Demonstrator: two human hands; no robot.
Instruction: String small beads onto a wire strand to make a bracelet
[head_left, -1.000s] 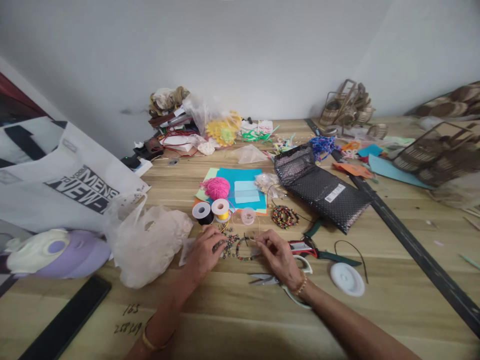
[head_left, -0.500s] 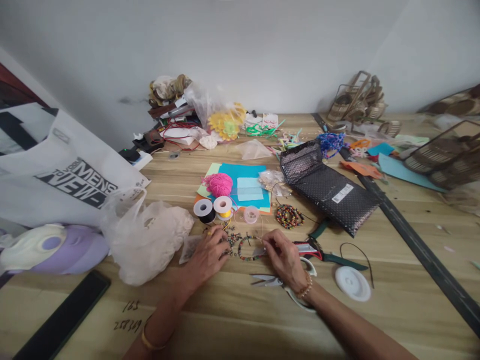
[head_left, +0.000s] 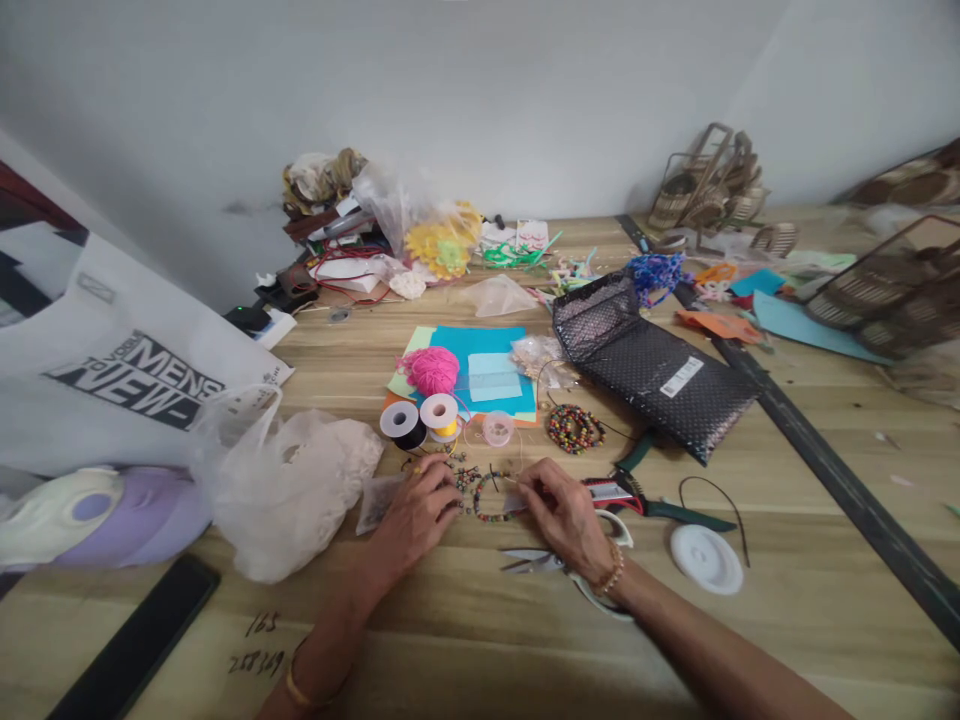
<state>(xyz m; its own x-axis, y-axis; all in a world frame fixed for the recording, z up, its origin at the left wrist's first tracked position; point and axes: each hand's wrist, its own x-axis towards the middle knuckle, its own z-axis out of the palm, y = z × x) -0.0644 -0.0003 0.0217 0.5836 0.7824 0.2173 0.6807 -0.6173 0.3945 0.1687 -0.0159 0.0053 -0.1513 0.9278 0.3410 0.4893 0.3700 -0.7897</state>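
Observation:
Loosely bent, the fingers of my left hand (head_left: 421,508) rest over a heap of small loose beads (head_left: 463,478), with gaps between them. My right hand (head_left: 556,510) pinches the thin string at the right end of a curved strand of coloured beads (head_left: 491,517); its fingertips partly hide the string. The strand lies on the table between both hands. Below my right hand are scissors (head_left: 531,560) with pale handles, blades apart. Just beyond the hands stand a clear thread spool (head_left: 498,429), a yellow thread spool (head_left: 440,416) and a black thread spool (head_left: 403,425).
Pink yarn (head_left: 429,371) sits on coloured paper (head_left: 495,342). A coiled bead string (head_left: 575,429), a black padded mailer (head_left: 660,375), a red-and-black cutting tool (head_left: 619,494) and a white spool (head_left: 706,559) lie right. A plastic bag (head_left: 289,490) and a phone (head_left: 135,640) are left.
The view has shifted slightly. My left hand stays at the beads and my right hand at the strand's end, both barely moved.

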